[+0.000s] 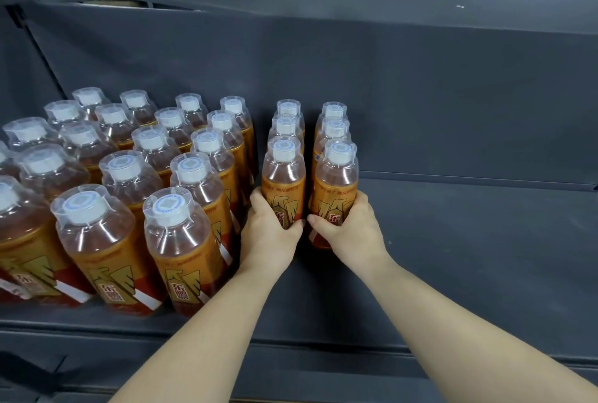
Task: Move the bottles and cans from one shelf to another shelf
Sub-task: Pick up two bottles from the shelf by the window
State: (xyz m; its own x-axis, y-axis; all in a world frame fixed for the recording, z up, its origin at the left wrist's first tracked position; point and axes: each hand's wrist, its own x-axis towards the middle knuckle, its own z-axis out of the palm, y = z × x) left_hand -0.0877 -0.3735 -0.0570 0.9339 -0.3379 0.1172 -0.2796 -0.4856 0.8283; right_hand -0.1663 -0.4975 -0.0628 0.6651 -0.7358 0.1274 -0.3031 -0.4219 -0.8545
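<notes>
Grey shelf (469,240), both hands (270,236) (351,231) round two bottles (284,176) (336,180)

- Soft, even light from above and in front; the dark grey shelf (485,240) stays dim.
- White glints streak the clear shoulders of the bottles (181,240).
- Wide-angle bending leans those at the left edge outward.
- Slight softness throughout.

Both your arms are bare, stretched forward and angling in toward each other. Your left hand (270,234) is wrapped round the left bottle (283,189) and your right hand (351,231) round the right bottle (335,192). Your thumbs almost meet in the middle. Your fingers (363,199) go mostly round the back, so they're probably fully curled.
</notes>
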